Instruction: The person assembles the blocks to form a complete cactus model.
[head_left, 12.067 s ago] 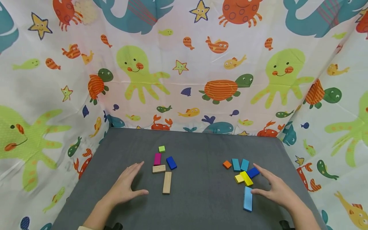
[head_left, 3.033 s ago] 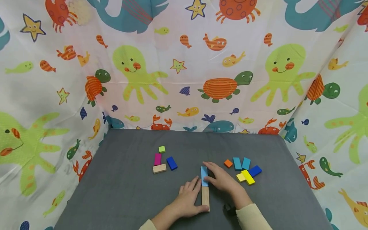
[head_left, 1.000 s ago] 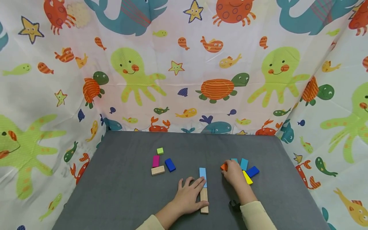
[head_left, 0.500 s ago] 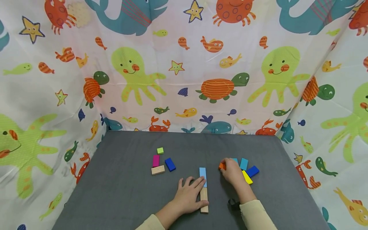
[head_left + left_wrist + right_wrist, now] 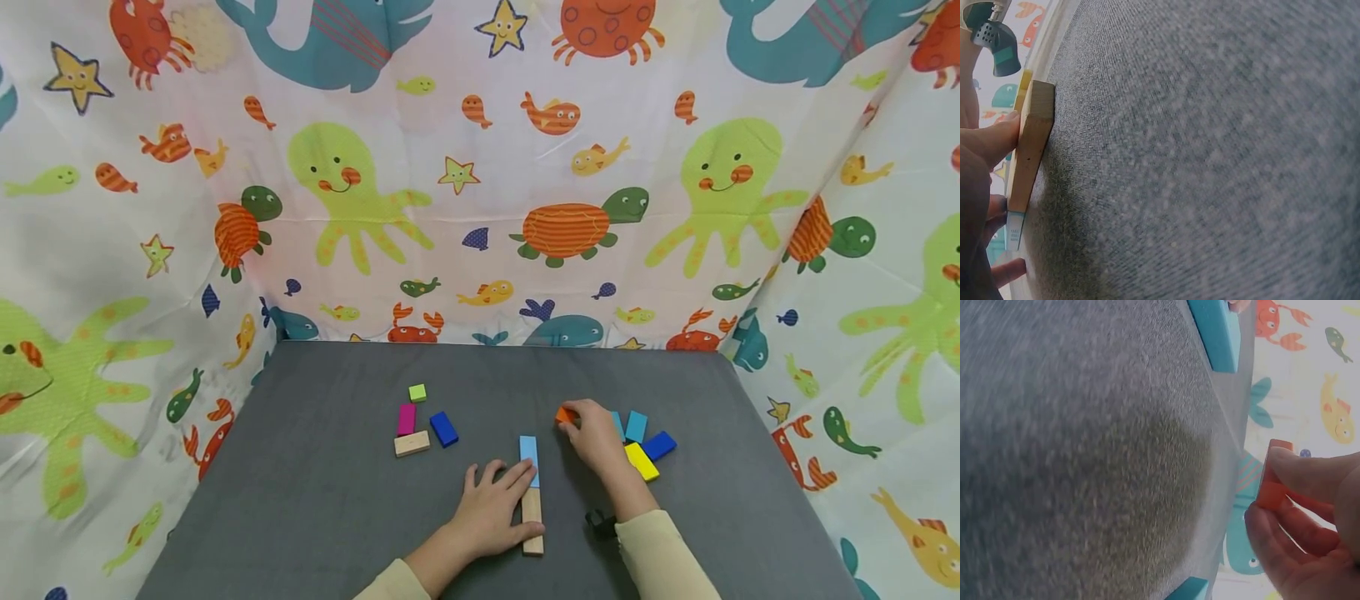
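Observation:
On the grey table in the head view, a light blue block and a long wooden block lie end to end in one line. My left hand rests along their left side with fingers spread, fingertips at the light blue block and thumb on the wooden one. The left wrist view shows the thumb against the wooden block. To the right, my right hand pinches a small orange block between thumb and fingers. In the right wrist view this orange block appears raised above the cloth.
A lime cube, magenta block, wooden block and dark blue block lie at the left. Right of my right hand are teal blocks, a dark blue block and a yellow block.
The light blue and long wooden blocks, apart at first, came together in the middle. My right hand then left the light blue block, took the orange block and moved left with it. The left hand stayed.

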The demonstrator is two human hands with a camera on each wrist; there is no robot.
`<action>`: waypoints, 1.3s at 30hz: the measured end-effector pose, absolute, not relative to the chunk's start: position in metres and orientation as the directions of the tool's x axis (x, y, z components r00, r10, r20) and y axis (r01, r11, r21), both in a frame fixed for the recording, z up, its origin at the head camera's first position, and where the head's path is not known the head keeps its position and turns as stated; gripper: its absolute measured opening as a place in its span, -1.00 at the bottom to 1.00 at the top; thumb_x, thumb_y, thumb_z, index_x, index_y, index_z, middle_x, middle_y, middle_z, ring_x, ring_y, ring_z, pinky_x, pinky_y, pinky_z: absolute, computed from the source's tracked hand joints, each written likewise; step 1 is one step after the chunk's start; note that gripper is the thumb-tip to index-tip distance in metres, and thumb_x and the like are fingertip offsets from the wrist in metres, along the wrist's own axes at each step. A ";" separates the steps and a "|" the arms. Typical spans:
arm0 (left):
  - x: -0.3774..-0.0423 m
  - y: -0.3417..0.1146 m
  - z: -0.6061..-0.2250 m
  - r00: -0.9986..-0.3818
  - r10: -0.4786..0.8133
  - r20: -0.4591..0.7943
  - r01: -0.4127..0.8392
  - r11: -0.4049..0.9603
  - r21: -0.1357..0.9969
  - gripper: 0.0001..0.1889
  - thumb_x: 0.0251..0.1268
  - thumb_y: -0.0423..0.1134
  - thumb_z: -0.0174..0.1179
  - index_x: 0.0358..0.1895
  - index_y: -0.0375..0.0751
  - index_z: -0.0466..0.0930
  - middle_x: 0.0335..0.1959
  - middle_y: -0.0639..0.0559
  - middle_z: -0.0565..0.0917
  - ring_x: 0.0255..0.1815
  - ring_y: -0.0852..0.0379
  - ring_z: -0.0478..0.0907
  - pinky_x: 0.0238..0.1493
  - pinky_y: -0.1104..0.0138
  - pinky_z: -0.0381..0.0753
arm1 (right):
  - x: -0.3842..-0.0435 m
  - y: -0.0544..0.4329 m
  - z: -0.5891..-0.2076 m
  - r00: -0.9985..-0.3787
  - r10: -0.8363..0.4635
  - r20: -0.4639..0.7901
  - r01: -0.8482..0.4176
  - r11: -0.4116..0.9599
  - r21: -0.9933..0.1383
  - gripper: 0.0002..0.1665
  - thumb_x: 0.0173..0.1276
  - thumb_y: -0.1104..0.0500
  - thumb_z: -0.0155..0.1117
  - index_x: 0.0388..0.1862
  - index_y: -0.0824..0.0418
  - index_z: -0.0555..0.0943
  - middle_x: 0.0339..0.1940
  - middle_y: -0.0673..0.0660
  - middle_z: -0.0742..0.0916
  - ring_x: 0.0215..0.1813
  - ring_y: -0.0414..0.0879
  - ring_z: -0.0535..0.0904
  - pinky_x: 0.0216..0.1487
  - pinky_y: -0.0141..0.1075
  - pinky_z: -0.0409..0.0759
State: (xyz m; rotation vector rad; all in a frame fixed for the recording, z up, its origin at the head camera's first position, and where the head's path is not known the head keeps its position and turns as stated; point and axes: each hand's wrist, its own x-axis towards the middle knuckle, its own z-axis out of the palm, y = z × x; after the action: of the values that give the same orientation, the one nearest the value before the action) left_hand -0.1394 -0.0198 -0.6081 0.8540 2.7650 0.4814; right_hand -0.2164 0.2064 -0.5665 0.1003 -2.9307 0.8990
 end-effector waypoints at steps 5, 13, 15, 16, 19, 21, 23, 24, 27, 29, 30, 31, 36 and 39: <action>-0.141 -0.021 -0.609 -0.812 0.575 -0.100 0.501 0.774 0.387 -0.11 0.44 0.48 0.08 0.71 0.18 0.18 0.73 0.31 0.15 0.60 -0.11 0.21 0.47 -0.45 0.09 | -0.219 0.199 -0.569 -0.993 -0.061 0.101 -0.107 0.822 -0.559 -0.54 0.40 0.29 0.50 0.25 0.38 0.70 0.17 0.34 0.75 0.14 0.23 0.69 0.23 0.12 0.67; -0.140 -0.021 -0.612 -0.805 0.587 -0.087 0.514 0.764 0.391 -0.10 0.42 0.50 0.08 0.71 0.19 0.19 0.72 0.31 0.17 0.58 -0.12 0.23 0.45 -0.45 0.11 | -0.221 0.188 -0.570 -0.993 -0.068 0.098 -0.114 0.784 -0.610 -0.58 0.38 0.30 0.52 0.20 0.31 0.72 0.17 0.28 0.76 0.10 0.17 0.69 0.23 0.09 0.68; -0.141 -0.021 -0.613 -0.805 0.586 -0.096 0.510 0.765 0.393 -0.10 0.42 0.49 0.08 0.71 0.20 0.18 0.72 0.32 0.16 0.59 -0.12 0.22 0.46 -0.46 0.09 | -0.223 0.186 -0.571 -0.993 -0.072 0.096 -0.116 0.776 -0.620 -0.58 0.37 0.30 0.52 0.20 0.30 0.73 0.17 0.27 0.76 0.10 0.17 0.69 0.23 0.10 0.68; -0.142 -0.022 -0.614 -0.803 0.588 -0.093 0.512 0.762 0.396 -0.10 0.42 0.49 0.08 0.71 0.19 0.17 0.73 0.31 0.15 0.59 -0.12 0.22 0.46 -0.46 0.09 | -0.224 0.185 -0.570 -0.993 -0.075 0.094 -0.118 0.771 -0.626 -0.58 0.37 0.31 0.52 0.20 0.30 0.73 0.17 0.27 0.76 0.10 0.17 0.68 0.24 0.10 0.67; -0.142 -0.022 -0.613 -0.802 0.589 -0.093 0.514 0.762 0.394 -0.09 0.42 0.50 0.07 0.71 0.20 0.17 0.73 0.31 0.15 0.58 -0.13 0.22 0.45 -0.46 0.10 | -0.227 0.181 -0.571 -0.994 -0.072 0.087 -0.111 0.758 -0.642 -0.57 0.35 0.32 0.53 0.19 0.29 0.73 0.16 0.27 0.76 0.09 0.17 0.68 0.25 0.10 0.67; -0.142 -0.022 -0.612 -0.802 0.589 -0.100 0.511 0.763 0.396 -0.10 0.43 0.50 0.07 0.71 0.20 0.17 0.73 0.31 0.14 0.59 -0.12 0.21 0.45 -0.46 0.09 | -0.229 0.179 -0.572 -0.994 -0.075 0.082 -0.111 0.755 -0.647 -0.58 0.35 0.32 0.53 0.19 0.28 0.73 0.17 0.26 0.76 0.11 0.17 0.68 0.25 0.11 0.67; -0.142 -0.022 -0.611 -0.802 0.588 -0.108 0.508 0.765 0.396 -0.10 0.42 0.49 0.07 0.71 0.21 0.16 0.73 0.32 0.14 0.59 -0.11 0.21 0.46 -0.45 0.09 | -0.230 0.176 -0.574 -0.994 -0.085 0.076 -0.114 0.748 -0.654 -0.58 0.36 0.31 0.52 0.19 0.28 0.73 0.17 0.26 0.76 0.12 0.17 0.68 0.25 0.11 0.67; -0.142 -0.021 -0.611 -0.801 0.587 -0.116 0.503 0.767 0.399 -0.10 0.43 0.49 0.07 0.72 0.21 0.16 0.73 0.33 0.13 0.60 -0.11 0.20 0.46 -0.45 0.08 | -0.230 0.175 -0.575 -0.993 -0.092 0.075 -0.119 0.745 -0.656 -0.59 0.37 0.31 0.52 0.19 0.27 0.74 0.17 0.26 0.76 0.13 0.17 0.68 0.25 0.11 0.67; -0.142 -0.021 -0.610 -0.804 0.579 -0.134 0.489 0.773 0.404 -0.11 0.43 0.49 0.08 0.72 0.23 0.15 0.73 0.35 0.11 0.61 -0.10 0.19 0.48 -0.44 0.07 | -0.232 0.171 -0.579 -0.991 -0.117 0.063 -0.129 0.737 -0.663 -0.61 0.39 0.31 0.50 0.18 0.25 0.74 0.17 0.25 0.76 0.16 0.18 0.68 0.27 0.13 0.65; -0.142 -0.021 -0.610 -0.804 0.579 -0.135 0.488 0.773 0.405 -0.11 0.43 0.49 0.08 0.72 0.23 0.15 0.73 0.35 0.11 0.60 -0.10 0.19 0.48 -0.44 0.07 | -0.232 0.170 -0.581 -0.990 -0.125 0.058 -0.132 0.735 -0.665 -0.62 0.40 0.31 0.49 0.18 0.24 0.74 0.18 0.25 0.76 0.19 0.18 0.68 0.28 0.14 0.63; -0.141 -0.021 -0.610 -0.804 0.579 -0.135 0.489 0.773 0.404 -0.11 0.44 0.48 0.07 0.72 0.23 0.14 0.74 0.35 0.10 0.61 -0.10 0.19 0.48 -0.44 0.06 | -0.232 0.169 -0.582 -0.990 -0.128 0.056 -0.132 0.737 -0.663 -0.63 0.40 0.30 0.49 0.18 0.23 0.75 0.19 0.24 0.76 0.20 0.18 0.67 0.29 0.14 0.63; -0.141 -0.021 -0.610 -0.803 0.581 -0.132 0.491 0.771 0.405 -0.11 0.44 0.48 0.07 0.72 0.23 0.14 0.74 0.35 0.10 0.60 -0.10 0.19 0.47 -0.45 0.07 | -0.232 0.168 -0.583 -0.990 -0.129 0.051 -0.130 0.737 -0.664 -0.63 0.41 0.30 0.49 0.18 0.23 0.75 0.19 0.24 0.76 0.21 0.19 0.67 0.31 0.15 0.62; -0.141 -0.022 -0.611 -0.803 0.584 -0.119 0.501 0.770 0.396 -0.12 0.45 0.47 0.07 0.72 0.23 0.13 0.74 0.35 0.09 0.61 -0.10 0.19 0.48 -0.44 0.06 | -0.232 0.166 -0.588 -0.989 -0.145 0.043 -0.138 0.747 -0.650 -0.65 0.41 0.30 0.48 0.16 0.20 0.76 0.20 0.23 0.76 0.22 0.19 0.66 0.33 0.15 0.60; -0.140 -0.022 -0.611 -0.807 0.579 -0.117 0.499 0.774 0.389 -0.12 0.44 0.48 0.07 0.72 0.24 0.14 0.74 0.36 0.09 0.61 -0.09 0.19 0.48 -0.43 0.07 | -0.233 0.165 -0.590 -0.988 -0.150 0.040 -0.140 0.749 -0.648 -0.65 0.41 0.31 0.48 0.16 0.21 0.76 0.20 0.23 0.76 0.22 0.19 0.67 0.34 0.15 0.60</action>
State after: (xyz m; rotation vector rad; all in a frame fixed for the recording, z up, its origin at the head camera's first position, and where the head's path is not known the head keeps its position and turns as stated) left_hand -0.1405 -0.0222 -0.6109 0.8446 2.7381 0.5051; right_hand -0.2331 0.1649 -0.5903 0.2454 -2.9513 1.0914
